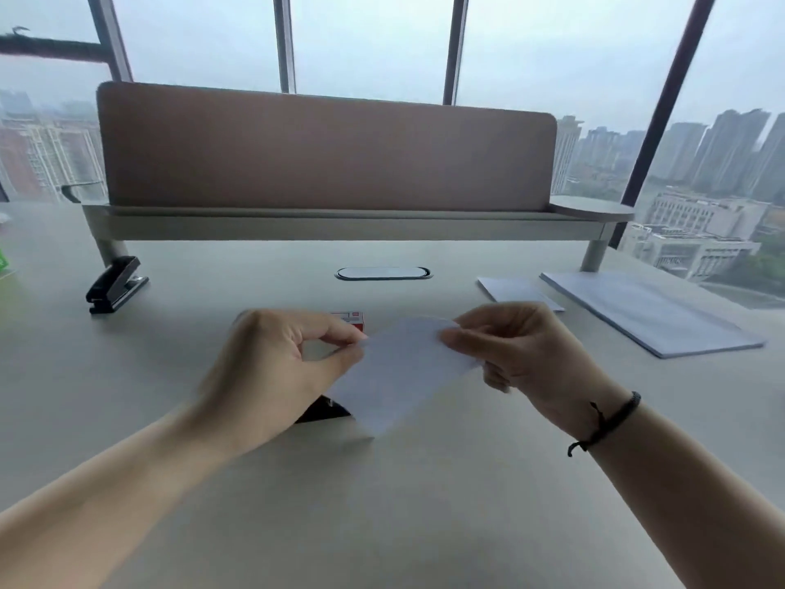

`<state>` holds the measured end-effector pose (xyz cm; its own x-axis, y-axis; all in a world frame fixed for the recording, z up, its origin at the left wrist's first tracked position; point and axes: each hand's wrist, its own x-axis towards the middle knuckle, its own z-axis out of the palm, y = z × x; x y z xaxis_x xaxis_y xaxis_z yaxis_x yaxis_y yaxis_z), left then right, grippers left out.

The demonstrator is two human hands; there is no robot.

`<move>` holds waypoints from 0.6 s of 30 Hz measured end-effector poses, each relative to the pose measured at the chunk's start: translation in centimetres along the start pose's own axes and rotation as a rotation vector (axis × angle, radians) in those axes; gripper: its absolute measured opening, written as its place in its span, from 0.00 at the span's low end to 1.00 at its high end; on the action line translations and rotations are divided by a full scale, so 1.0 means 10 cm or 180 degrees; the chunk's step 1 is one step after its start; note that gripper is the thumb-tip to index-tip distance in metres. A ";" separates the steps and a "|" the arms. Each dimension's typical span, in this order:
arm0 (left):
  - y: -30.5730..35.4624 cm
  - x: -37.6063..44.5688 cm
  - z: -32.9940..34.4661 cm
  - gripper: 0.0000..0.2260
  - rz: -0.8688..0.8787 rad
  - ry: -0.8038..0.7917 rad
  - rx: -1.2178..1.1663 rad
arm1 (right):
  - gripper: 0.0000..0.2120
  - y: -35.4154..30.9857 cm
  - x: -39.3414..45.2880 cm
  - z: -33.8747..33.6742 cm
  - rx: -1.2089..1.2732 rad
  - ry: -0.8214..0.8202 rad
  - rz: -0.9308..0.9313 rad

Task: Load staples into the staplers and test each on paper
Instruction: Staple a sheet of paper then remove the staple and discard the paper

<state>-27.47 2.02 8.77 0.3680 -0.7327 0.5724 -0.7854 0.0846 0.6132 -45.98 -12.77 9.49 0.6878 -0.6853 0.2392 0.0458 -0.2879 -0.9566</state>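
A small folded white paper [399, 367] hangs above the middle of the desk, held between both hands. My left hand [272, 367] pinches its left corner and my right hand [514, 346] pinches its upper right edge. Under the paper and my left hand lies a black stapler [320, 412], mostly hidden. Behind my left hand's fingers a red and white staple box [354, 318] peeks out. A second black stapler [114, 284] stands at the far left of the desk, near the shelf leg.
A stack of white paper [650, 316] lies at the right, with a smaller folded sheet [509, 289] beside it. A raised shelf with a brown fabric screen [327, 146] spans the back. An oval cable port [382, 273] sits mid-desk.
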 end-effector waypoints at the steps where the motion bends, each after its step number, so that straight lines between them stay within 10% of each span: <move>1: 0.04 -0.01 0.00 0.06 0.0064 0.0030 0.0047 | 0.10 -0.03 -0.08 -0.06 -0.0177 0.0053 -0.0101; 18: 1.65 -0.89 1.86 0.11 0.0782 -0.1135 -0.1246 | 0.07 0.39 -2.70 -1.51 0.0381 0.2046 0.0413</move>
<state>-52.99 -2.60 3.66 -0.0453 -0.8363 0.5463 -0.5591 0.4745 0.6799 -75.34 -5.53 1.78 0.1259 -0.9825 0.1372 0.0974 -0.1254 -0.9873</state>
